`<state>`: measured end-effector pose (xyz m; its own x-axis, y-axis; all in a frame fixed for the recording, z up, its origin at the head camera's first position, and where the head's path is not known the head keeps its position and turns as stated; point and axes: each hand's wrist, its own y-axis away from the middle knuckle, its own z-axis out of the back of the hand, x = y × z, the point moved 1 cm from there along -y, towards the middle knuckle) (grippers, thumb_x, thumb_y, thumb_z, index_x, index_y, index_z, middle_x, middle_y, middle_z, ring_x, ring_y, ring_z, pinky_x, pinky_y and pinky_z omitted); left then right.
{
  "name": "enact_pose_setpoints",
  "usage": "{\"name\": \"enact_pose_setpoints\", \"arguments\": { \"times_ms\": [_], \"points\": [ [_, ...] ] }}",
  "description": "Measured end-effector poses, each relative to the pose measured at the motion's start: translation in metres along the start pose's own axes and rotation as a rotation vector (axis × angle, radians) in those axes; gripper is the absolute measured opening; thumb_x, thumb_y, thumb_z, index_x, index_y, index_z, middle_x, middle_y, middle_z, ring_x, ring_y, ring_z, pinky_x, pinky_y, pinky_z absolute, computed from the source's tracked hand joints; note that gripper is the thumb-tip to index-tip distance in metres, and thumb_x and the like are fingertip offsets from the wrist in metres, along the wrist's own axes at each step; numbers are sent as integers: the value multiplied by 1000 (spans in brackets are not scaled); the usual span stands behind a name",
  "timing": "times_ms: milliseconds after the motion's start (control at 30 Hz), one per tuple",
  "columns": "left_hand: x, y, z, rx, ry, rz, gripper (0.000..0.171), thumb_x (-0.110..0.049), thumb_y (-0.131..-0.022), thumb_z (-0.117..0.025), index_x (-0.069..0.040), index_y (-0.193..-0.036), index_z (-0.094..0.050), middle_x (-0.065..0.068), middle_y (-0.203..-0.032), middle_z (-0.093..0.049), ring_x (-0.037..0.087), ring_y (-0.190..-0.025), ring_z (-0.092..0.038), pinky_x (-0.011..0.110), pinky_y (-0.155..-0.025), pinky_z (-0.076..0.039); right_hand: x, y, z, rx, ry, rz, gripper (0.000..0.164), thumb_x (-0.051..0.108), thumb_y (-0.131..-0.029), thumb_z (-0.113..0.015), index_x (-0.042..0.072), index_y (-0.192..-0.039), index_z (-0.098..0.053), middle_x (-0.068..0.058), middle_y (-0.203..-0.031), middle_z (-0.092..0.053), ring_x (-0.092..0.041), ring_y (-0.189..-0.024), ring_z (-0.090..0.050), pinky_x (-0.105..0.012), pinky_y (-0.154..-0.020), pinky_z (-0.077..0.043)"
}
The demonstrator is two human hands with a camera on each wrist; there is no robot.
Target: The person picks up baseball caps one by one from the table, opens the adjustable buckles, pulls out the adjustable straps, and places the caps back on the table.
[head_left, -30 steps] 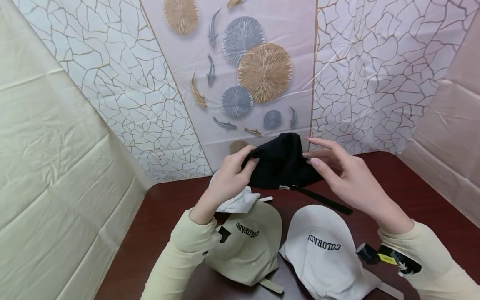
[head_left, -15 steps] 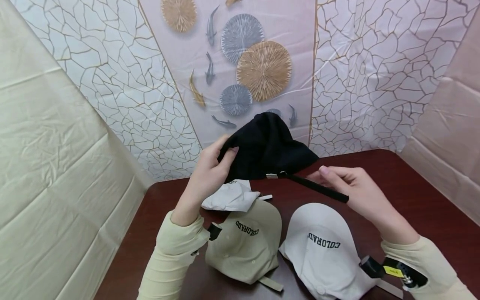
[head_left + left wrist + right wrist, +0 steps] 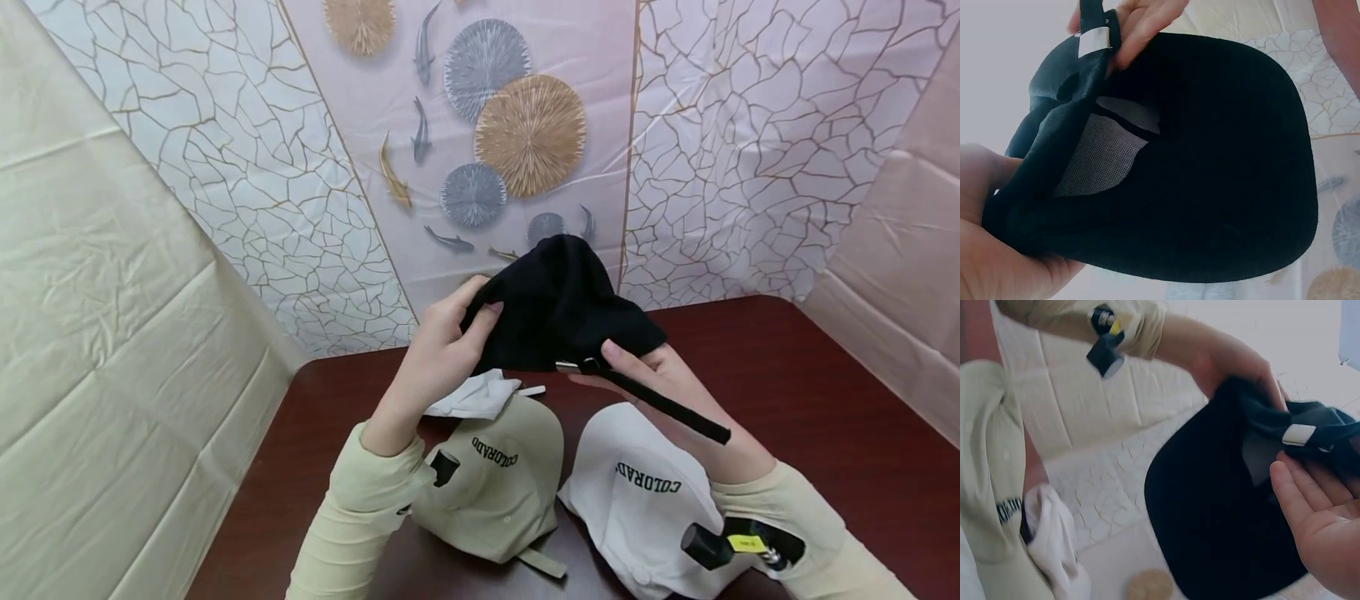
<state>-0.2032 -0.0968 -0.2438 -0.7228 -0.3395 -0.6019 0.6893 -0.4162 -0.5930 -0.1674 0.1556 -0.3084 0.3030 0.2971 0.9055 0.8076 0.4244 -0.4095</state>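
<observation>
A black baseball cap is held up above the table, its loose back strap hanging toward the lower right. My left hand grips one side of it, thumb on the outside. At the back edge, my right hand has its thumb by the strap's base and its fingers beneath. A shiny metal buckle sits on the strap in the left wrist view, right beside those fingers. Seen from the right wrist, the cap's brim points down, and the right fingers lie extended below the buckle.
On the dark red table lie a beige cap and a white cap, both lettered COLORADO. Another white cap lies behind the beige one. Patterned cloth hangs behind the table.
The right hand dropped away from the cap's crown, then came in under its back edge by the strap. The cap, in the left hand, rose to the left, then shifted back right.
</observation>
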Motion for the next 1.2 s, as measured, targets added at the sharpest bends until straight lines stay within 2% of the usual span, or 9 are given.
{"name": "enact_pose_setpoints", "arguments": {
  "times_ms": [67,200,367,533,800,967,1067,1133,1200],
  "points": [
    [2,1,-4,12,-2,16,12,-13,-105,-52,-11,-111,-63,1,-91,-60,15,-80,-53,33,-72,-46,-2,-2,-3,-4,-76,-3,38,12,-109,-42,12,-146,-51,-4,-136,-60,-19,-118,-64,-39,-99,-50],
    [7,3,-8,26,1,61,12,-16,-106,-52,-12,-111,-62,2,-88,-59,16,-79,-53,34,-71,-46,-6,-4,-6,-21,-155,-3,33,13,-110,-41,15,-138,-58,-4,-127,-65,-20,-108,-69,-40,-96,-52],
    [12,5,-9,23,-22,93,13,-18,-105,-53,-13,-112,-63,1,-92,-62,15,-80,-56,35,-74,-48,-9,-4,-8,-42,-139,18,32,12,-110,-40,16,-133,-61,-5,-122,-65,-20,-103,-71,-38,-94,-53],
    [14,5,-9,-1,-65,73,11,-18,-105,-55,-15,-111,-63,0,-89,-60,15,-78,-54,35,-72,-46,-12,-5,-10,-65,-141,26,29,15,-110,-40,16,-132,-59,-4,-116,-67,-19,-102,-72,-39,-95,-53],
    [21,3,-8,-43,-101,67,18,-14,-101,-60,-12,-118,-64,1,-110,-67,13,-96,-61,35,-87,-51,-16,-6,-13,-96,-192,75,28,17,-110,-39,12,-125,-62,-6,-108,-68,-19,-101,-72,-37,-95,-53],
    [27,5,-6,-53,-60,83,24,-11,-101,-61,-6,-124,-60,6,-119,-65,15,-105,-62,37,-92,-52,-22,-6,-14,-197,-155,118,27,18,-109,-44,12,-109,-71,-4,-99,-69,-16,-98,-73,-36,-92,-54],
    [27,7,-1,-84,-47,54,19,-12,-102,-60,-5,-119,-62,6,-117,-64,16,-104,-61,39,-91,-52,-25,-4,-14,-289,-101,57,35,21,-108,-48,11,-87,-75,0,-105,-67,-13,-96,-72,-32,-91,-54],
    [23,8,3,-111,-54,36,15,-14,-102,-60,-5,-114,-63,5,-113,-65,16,-103,-61,39,-91,-53,-26,-2,-13,-329,-60,3,38,23,-108,-48,15,-86,-77,4,-118,-63,-10,-98,-71,-28,-91,-53],
    [19,9,7,-132,-70,23,13,-16,-102,-59,-6,-111,-63,3,-108,-65,15,-100,-61,38,-89,-53,-27,-1,-12,-360,-32,-38,38,25,-108,-48,18,-86,-78,5,-120,-59,-8,-100,-70,-25,-91,-52]
  ]
}}
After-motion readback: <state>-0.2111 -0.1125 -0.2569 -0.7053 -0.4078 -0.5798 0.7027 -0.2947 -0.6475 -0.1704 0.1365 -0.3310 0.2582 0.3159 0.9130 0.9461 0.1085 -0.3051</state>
